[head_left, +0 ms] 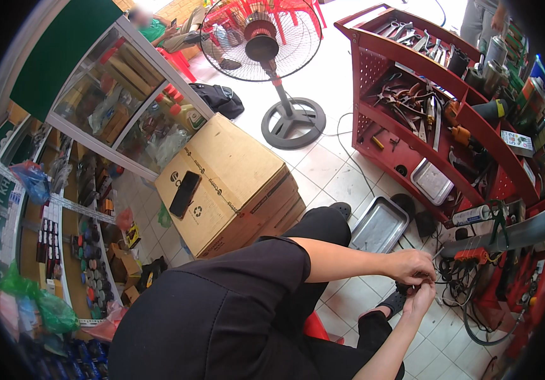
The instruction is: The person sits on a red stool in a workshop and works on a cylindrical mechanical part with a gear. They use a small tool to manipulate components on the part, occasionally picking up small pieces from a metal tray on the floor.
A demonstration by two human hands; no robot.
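Both hands meet at the right of the head view, over the tiled floor and close to my foot in a black clog point(395, 301). My left hand point(407, 265), on the upper forearm, is closed with its fingers curled. Just below, my right hand point(420, 300) is closed too, its fingertips touching the left ones. Between them shows a small dark part point(415, 283), mostly covered by the fingers. Its kind is too small to make out. Beyond my left hand, a shallow metal tray point(380, 226) lies on the floor.
A red tool cart point(356, 104) holds pliers, spanners and a second tray point(432, 182). Tangled cables point(469, 278) lie right of my hands. A standing fan point(293, 120) is ahead. Cardboard boxes point(241, 164) bear a black phone point(185, 193). A red stool point(315, 327) is under me.
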